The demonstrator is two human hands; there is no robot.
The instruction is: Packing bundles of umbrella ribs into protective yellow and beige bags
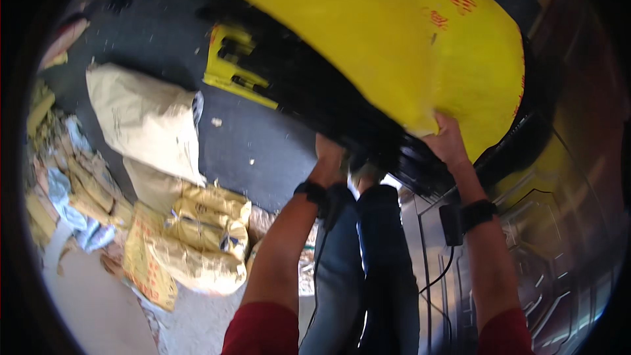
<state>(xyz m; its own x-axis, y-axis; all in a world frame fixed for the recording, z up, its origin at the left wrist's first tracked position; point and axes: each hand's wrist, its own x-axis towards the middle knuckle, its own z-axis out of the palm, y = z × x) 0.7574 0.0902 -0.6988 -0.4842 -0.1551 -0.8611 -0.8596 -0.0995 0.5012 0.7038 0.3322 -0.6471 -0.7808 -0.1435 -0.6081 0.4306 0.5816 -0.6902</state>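
A large yellow sheet (394, 33) with red markings lies over a bulky dark thing with a black, ridged side (328, 102); its kind is not clear. At the sheet's near edge, my right hand (449, 141) is closed, pinching the yellow material. My left hand (328, 156) reaches to the lower edge of the black side, left of my right hand. Its fingers are blurred and partly hidden there, so its grip does not show. Beyond my left hand, a smaller yellow piece with black parts (240, 66) lies against the black side.
An opened pale paper sack (148, 118) rests on the dark mat (256, 138) at left. Nearer are crumpled yellow-tan sacks (204, 236) and a heap of scraps (79, 184). A shiny panelled metal surface (545, 243) stands at right. Cables run from bands on both my wrists.
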